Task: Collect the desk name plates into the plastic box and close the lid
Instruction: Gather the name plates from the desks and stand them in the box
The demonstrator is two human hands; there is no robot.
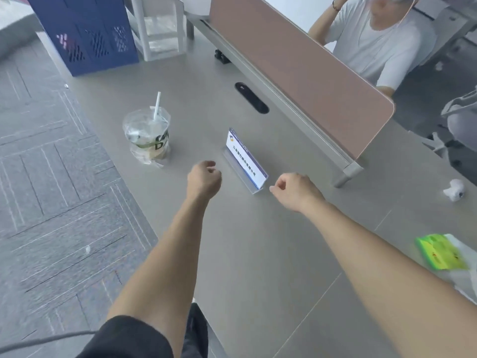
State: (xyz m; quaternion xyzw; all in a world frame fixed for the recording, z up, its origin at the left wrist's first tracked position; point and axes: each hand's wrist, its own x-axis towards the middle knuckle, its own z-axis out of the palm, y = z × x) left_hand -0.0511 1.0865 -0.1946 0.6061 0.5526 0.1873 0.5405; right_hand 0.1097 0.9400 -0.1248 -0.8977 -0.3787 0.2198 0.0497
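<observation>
Fingers (212,168) curled, just beside name plate (246,160).

You are looking at a plain grey counter (258,254) beside a grey floor (51,177) showing a blocky striped pattern. The name plate (245,161) is showing a white card edged in dark blue with dark lettering. A dusty-pink divider (296,68), a navy perforated bin (85,29) and a bright green packet (438,251) are adding the only strong colour.

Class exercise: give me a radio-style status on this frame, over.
Both hands empty, left hand and right hand flanking the name plate. Plate upright on desk, untouched. Bagged drink clear of path.
</observation>
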